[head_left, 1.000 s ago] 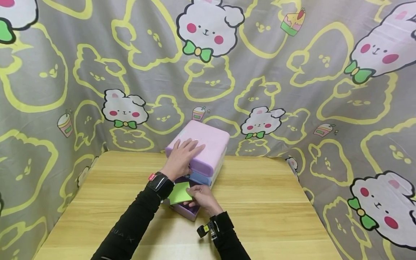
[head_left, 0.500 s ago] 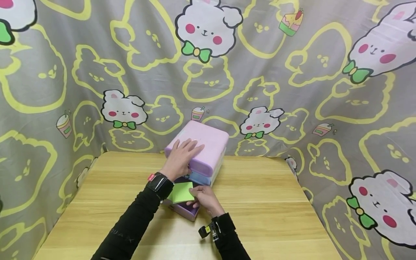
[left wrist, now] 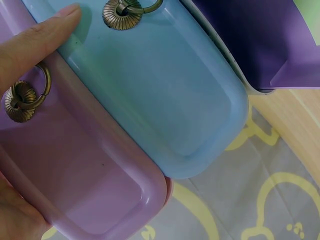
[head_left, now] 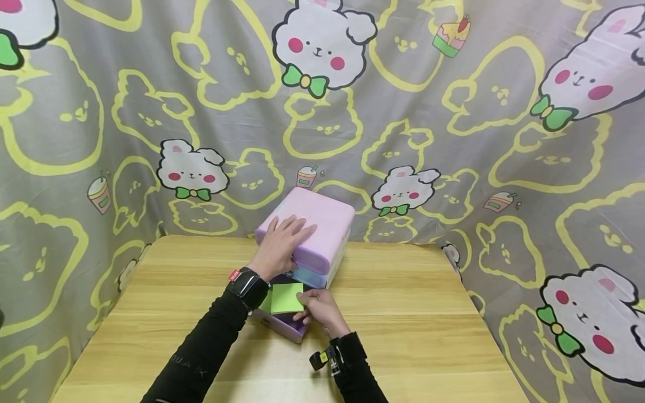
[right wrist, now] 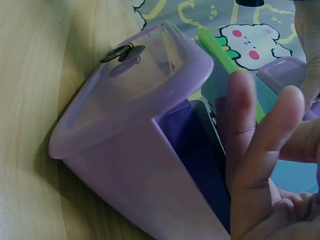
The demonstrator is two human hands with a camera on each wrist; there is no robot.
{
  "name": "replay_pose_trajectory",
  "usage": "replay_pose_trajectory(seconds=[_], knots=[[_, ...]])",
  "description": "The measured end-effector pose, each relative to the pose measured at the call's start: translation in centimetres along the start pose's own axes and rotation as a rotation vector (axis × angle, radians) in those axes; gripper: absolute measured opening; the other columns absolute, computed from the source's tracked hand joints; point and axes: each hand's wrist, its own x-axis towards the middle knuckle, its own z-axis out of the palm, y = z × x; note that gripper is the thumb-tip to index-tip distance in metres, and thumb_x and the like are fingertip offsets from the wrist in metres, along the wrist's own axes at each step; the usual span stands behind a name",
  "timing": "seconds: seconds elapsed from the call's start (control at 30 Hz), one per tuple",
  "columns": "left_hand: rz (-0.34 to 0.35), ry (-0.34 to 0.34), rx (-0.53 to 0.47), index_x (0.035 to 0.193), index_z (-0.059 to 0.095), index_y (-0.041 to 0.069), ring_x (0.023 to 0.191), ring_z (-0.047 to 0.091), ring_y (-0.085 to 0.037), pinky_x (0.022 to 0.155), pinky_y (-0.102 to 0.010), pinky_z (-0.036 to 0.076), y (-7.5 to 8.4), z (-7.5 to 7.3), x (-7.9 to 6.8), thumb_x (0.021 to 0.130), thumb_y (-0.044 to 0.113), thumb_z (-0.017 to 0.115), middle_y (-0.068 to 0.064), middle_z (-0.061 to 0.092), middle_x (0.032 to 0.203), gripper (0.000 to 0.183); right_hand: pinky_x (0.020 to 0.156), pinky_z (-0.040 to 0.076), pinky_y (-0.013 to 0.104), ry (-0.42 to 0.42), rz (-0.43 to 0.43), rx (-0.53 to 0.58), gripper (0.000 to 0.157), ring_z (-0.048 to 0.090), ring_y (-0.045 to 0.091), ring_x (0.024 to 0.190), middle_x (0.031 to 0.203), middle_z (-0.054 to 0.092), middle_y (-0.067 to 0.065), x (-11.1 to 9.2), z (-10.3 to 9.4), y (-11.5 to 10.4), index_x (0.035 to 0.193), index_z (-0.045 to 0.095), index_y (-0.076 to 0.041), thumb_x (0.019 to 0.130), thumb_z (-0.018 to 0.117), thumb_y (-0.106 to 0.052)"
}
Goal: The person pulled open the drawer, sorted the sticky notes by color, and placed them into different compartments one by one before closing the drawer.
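Observation:
A small drawer cabinet (head_left: 317, 218) with a pink top stands at the back middle of the table. My left hand (head_left: 276, 249) rests on its top near the front left edge, fingers spread and the thumb down over the front, its tip on the blue middle drawer (left wrist: 165, 90). The bottom purple drawer (right wrist: 125, 115) is pulled out, a bronze ring pull on its front. Above that drawer, my right hand (head_left: 322, 308) pinches a bright green sticky note pad (head_left: 286, 298) by its right edge. More green shows left of the pad, partly hidden by my left wrist.
Around the cabinet lies a light wood table (head_left: 403, 313). A grey curtain (head_left: 327, 112) with cartoon rabbits hangs at the back and both sides, close behind the cabinet. The upper purple drawer (left wrist: 90, 165) is closed.
My right hand has shifted slightly right with the green pad, which has turned straighter; green has come into view on its left. The left hand has stayed on the cabinet.

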Motion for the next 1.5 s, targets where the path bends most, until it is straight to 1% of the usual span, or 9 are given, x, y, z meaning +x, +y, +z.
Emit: replay_pose_trajectory(seconds=[0.17,0.4,0.57,0.9,1.17,1.37,1.5], knots=[[-0.005,-0.001,0.000,0.154,0.044,0.026,0.148,0.040,-0.037,0.119,-0.068,0.029,-0.06,0.09,-0.01,0.055,0.023,0.100,-0.011,0.048,0.156,0.114,0.046,0.052,0.017,0.019,0.008,-0.014,0.035,0.068,0.010,0.055,0.089,0.066,0.010,-0.17,0.16,-0.10,0.112,0.063,0.010,0.098,0.066,-0.022],[0.005,0.001,-0.004,0.154,0.044,0.026,0.148,0.041,-0.037,0.119,-0.069,0.028,-0.20,0.03,0.23,0.055,0.021,0.099,-0.011,0.048,0.156,0.113,0.041,0.048,0.018,0.068,-0.007,-0.077,0.033,0.059,0.007,0.043,0.069,0.065,0.002,0.05,0.29,-0.11,0.108,0.065,0.008,0.097,0.067,-0.024],[0.003,-0.006,-0.007,0.154,0.043,0.026,0.148,0.040,-0.036,0.120,-0.068,0.028,-0.23,-0.16,0.34,0.056,0.021,0.099,-0.011,0.048,0.157,0.114,0.040,0.047,0.017,0.089,-0.010,-0.102,0.030,0.056,0.007,0.041,0.065,0.063,0.001,-0.10,0.40,-0.25,0.105,0.065,0.006,0.097,0.067,-0.023],[0.002,-0.017,-0.007,0.155,0.042,0.026,0.149,0.039,-0.036,0.120,-0.068,0.027,-0.30,0.02,0.08,0.055,0.023,0.100,-0.011,0.046,0.158,0.115,0.037,0.043,0.018,0.120,0.013,-0.145,0.029,0.052,0.006,0.038,0.064,0.061,0.001,-0.42,0.63,-0.09,0.104,0.064,0.006,0.095,0.069,-0.021],[0.002,-0.023,-0.004,0.155,0.041,0.026,0.149,0.039,-0.036,0.120,-0.068,0.027,-0.26,0.05,0.10,0.055,0.024,0.100,-0.011,0.046,0.158,0.117,0.037,0.044,0.019,0.113,0.033,-0.161,0.023,0.051,0.006,0.038,0.063,0.061,0.001,-0.67,0.64,-0.06,0.101,0.063,0.003,0.094,0.069,-0.019],[0.000,-0.021,-0.008,0.155,0.041,0.026,0.149,0.038,-0.036,0.121,-0.068,0.026,-0.26,0.04,0.12,0.055,0.023,0.100,-0.011,0.046,0.158,0.116,0.037,0.044,0.019,0.116,0.029,-0.190,0.020,0.051,0.006,0.038,0.063,0.063,0.003,-0.68,0.71,0.33,0.098,0.062,0.001,0.094,0.068,-0.018],[-0.002,-0.020,-0.011,0.155,0.042,0.026,0.149,0.038,-0.036,0.121,-0.068,0.026,-0.26,0.09,0.04,0.055,0.022,0.099,-0.011,0.046,0.158,0.116,0.036,0.044,0.020,0.117,0.016,-0.231,0.019,0.050,0.007,0.037,0.063,0.064,0.005,-0.83,0.81,0.50,0.096,0.062,0.001,0.094,0.068,-0.017]])
